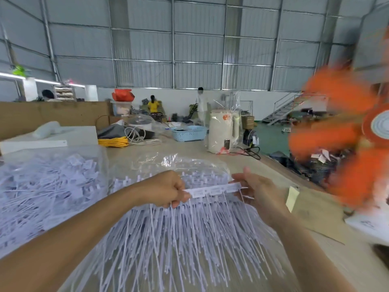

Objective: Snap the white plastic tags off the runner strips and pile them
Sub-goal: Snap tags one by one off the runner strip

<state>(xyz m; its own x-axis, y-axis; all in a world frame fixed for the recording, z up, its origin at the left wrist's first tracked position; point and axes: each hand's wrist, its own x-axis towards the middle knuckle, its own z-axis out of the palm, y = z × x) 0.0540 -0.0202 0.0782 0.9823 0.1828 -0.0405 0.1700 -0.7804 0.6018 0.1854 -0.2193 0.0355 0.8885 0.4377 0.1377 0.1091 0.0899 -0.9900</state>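
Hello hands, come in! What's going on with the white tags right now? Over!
Left hand and right hand pinching one runner strip by its ends. Loose tags pile at left. Nothing blocking.

Blurred orange fan (pixel 345 131) at right.

We reach forward with both bare forearms, which come in from the lower corners and draw together toward the middle. Our left hand (pixel 166 189) shows its back to us, knuckles up, fingers curled under, thumb and forefinger pinching at its right edge. Our right hand (pixel 255 189) faces it just beside, held on its side with the thumb uppermost and pointing up, the fingers curled loosely behind and partly hidden. Both wrists are roughly straight and level with each other. How tightly the right fingers close we cannot tell.
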